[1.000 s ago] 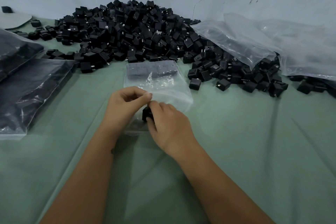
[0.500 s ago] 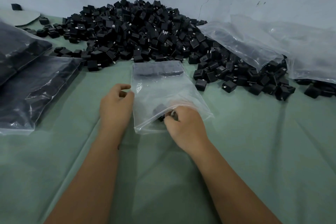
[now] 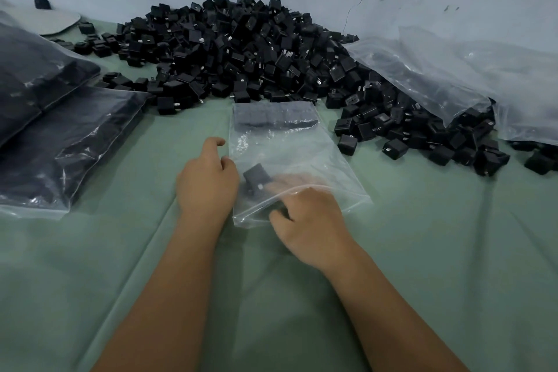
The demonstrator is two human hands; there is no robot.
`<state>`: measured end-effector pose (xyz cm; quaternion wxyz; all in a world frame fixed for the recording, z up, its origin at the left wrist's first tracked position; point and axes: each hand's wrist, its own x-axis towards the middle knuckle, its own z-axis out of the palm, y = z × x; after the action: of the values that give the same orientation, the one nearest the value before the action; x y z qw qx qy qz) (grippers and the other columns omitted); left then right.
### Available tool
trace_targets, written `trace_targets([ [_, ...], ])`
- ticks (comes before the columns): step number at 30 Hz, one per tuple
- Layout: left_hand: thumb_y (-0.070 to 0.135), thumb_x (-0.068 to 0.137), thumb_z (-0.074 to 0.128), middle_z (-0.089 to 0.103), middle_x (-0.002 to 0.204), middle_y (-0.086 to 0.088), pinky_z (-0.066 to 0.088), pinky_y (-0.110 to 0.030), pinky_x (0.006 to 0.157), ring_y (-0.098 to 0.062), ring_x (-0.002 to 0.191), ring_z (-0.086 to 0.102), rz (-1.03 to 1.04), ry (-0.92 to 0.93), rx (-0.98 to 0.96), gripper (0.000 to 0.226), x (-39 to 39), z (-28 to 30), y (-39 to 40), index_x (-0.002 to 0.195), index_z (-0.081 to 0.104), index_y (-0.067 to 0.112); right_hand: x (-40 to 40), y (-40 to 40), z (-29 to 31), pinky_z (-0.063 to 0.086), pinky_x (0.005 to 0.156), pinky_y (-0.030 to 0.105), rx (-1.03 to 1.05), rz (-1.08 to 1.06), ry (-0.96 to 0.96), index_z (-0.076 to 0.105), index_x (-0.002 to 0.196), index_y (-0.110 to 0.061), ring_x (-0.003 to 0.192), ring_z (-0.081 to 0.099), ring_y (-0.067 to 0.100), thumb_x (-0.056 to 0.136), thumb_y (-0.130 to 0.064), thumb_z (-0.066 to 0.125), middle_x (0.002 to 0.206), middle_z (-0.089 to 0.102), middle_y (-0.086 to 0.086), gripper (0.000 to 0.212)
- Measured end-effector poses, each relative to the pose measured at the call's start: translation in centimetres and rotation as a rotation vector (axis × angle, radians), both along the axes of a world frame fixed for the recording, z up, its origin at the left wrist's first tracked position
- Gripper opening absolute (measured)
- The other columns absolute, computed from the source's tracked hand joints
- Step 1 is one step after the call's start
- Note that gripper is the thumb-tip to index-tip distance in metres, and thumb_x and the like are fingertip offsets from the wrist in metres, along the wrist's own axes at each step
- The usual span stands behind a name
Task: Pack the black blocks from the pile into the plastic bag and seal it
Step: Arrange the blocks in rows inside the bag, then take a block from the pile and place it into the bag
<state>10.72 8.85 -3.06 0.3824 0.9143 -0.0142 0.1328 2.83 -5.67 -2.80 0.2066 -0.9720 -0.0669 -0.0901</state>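
Observation:
A clear plastic bag [image 3: 290, 148] lies flat on the green cloth with its mouth toward me. A row of black blocks [image 3: 273, 118] fills its far end. My left hand [image 3: 208, 181] pinches the bag's left edge near the mouth. The fingers of my right hand [image 3: 311, 220] reach inside the bag, stretched out and touching one tilted black block [image 3: 256, 177]; the thumb stays outside at the mouth. The big pile of black blocks [image 3: 241, 48] rises just beyond the bag, against the wall.
Filled bags of blocks [image 3: 60, 136] lie stacked at the left. Large crumpled clear bags [image 3: 453, 75] cover the pile's right side, with loose blocks [image 3: 422, 136] spilling out below them. A grey wall closes off the back. Green cloth [image 3: 453, 251] covers the surface.
My right hand has carried the block from the bag's mouth to deeper inside, its fingers now stretched out. My left hand has shifted to the bag's left edge.

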Motion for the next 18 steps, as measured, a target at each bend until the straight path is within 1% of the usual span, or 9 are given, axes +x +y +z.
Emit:
trace_targets([
  [2, 0.016, 0.095, 0.043, 0.058, 0.066, -0.005, 0.046, -0.046, 0.081, -0.034, 0.076, 0.057, 0.015, -0.003, 0.035, 0.037, -0.1, 0.1, 0.0, 0.131, 0.048, 0.018, 0.2, 0.3, -0.2, 0.042, 0.083, 0.028, -0.089, 0.024, -0.062, 0.06, 0.112, -0.027, 0.091, 0.047, 0.013, 0.086, -0.03, 0.038, 0.1, 0.056, -0.011, 0.034],
  [3, 0.017, 0.094, 0.044, 0.06, 0.069, -0.005, 0.046, -0.045, 0.081, -0.033, 0.077, 0.058, 0.008, 0.007, 0.019, 0.037, -0.1, 0.1, 0.0, 0.131, 0.048, 0.019, 0.4, 0.5, -0.2, 0.04, 0.086, 0.028, -0.117, 0.03, -0.091, 0.057, 0.119, -0.028, 0.096, 0.046, 0.014, 0.09, -0.029, 0.039, 0.108, 0.055, -0.011, 0.035],
  [5, 0.02, 0.094, 0.045, 0.062, 0.073, -0.004, 0.048, -0.046, 0.08, -0.031, 0.078, 0.059, -0.039, 0.042, -0.039, 0.036, -0.1, 0.2, -0.1, 0.13, 0.049, 0.023, 1.0, 0.9, -0.2, 0.036, 0.095, 0.034, -0.178, 0.036, -0.103, 0.051, 0.131, -0.026, 0.109, 0.045, 0.017, 0.097, -0.032, 0.036, 0.124, 0.055, -0.007, 0.038],
  [7, 0.023, 0.095, 0.046, 0.062, 0.074, -0.003, 0.05, -0.046, 0.077, -0.029, 0.078, 0.059, -0.103, 0.068, -0.073, 0.034, -0.1, 0.1, -0.3, 0.129, 0.049, 0.028, 2.2, 1.2, 0.1, 0.036, 0.096, 0.038, -0.23, 0.035, -0.061, 0.043, 0.136, -0.027, 0.11, 0.046, 0.02, 0.1, -0.036, 0.031, 0.124, 0.056, -0.005, 0.039],
  [9, 0.026, 0.096, 0.047, 0.062, 0.073, -0.002, 0.05, -0.045, 0.073, -0.027, 0.077, 0.06, -0.14, 0.076, -0.094, 0.033, -0.1, 0.1, -0.5, 0.128, 0.049, 0.031, 3.6, 1.6, 0.4, 0.039, 0.091, 0.04, -0.237, 0.027, -0.037, 0.041, 0.13, -0.03, 0.104, 0.05, 0.02, 0.1, -0.036, 0.029, 0.114, 0.058, -0.006, 0.033],
  [12, 0.024, 0.093, 0.05, 0.06, 0.066, 0.002, 0.049, -0.04, 0.065, -0.021, 0.069, 0.059, -0.141, 0.076, -0.133, 0.033, 0.0, -0.1, -0.5, 0.124, 0.048, 0.035, 5.6, 2.0, 0.4, 0.042, 0.087, 0.038, -0.239, 0.011, -0.044, 0.049, 0.114, -0.028, 0.099, 0.054, 0.021, 0.1, -0.035, 0.031, 0.105, 0.059, -0.006, 0.024],
  [15, 0.019, 0.091, 0.05, 0.058, 0.062, 0.002, 0.047, -0.037, 0.061, -0.016, 0.063, 0.057, -0.13, 0.07, -0.168, 0.035, 0.1, -0.2, -0.5, 0.121, 0.049, 0.036, 7.3, 2.1, 0.1, 0.04, 0.094, 0.037, -0.212, 0.0, -0.038, 0.053, 0.118, -0.026, 0.109, 0.05, 0.019, 0.098, -0.036, 0.034, 0.115, 0.057, -0.006, 0.029],
  [17, 0.016, 0.089, 0.049, 0.058, 0.061, 0.004, 0.047, -0.037, 0.061, -0.015, 0.063, 0.057, -0.134, 0.072, -0.191, 0.037, 0.1, -0.2, -0.5, 0.119, 0.054, 0.038, 8.3, 2.2, -0.1, 0.042, 0.093, 0.036, -0.216, -0.004, -0.043, 0.055, 0.118, -0.025, 0.11, 0.051, 0.019, 0.095, -0.034, 0.037, 0.116, 0.058, -0.005, 0.03],
  [18, 0.015, 0.088, 0.049, 0.057, 0.06, 0.006, 0.046, -0.035, 0.059, -0.012, 0.06, 0.055, -0.136, 0.077, -0.207, 0.039, 0.1, -0.2, -0.5, 0.116, 0.057, 0.041, 8.7, 2.3, -0.3, 0.042, 0.091, 0.035, -0.231, -0.012, -0.055, 0.055, 0.117, -0.024, 0.11, 0.052, 0.02, 0.094, -0.032, 0.039, 0.116, 0.059, -0.004, 0.03],
])
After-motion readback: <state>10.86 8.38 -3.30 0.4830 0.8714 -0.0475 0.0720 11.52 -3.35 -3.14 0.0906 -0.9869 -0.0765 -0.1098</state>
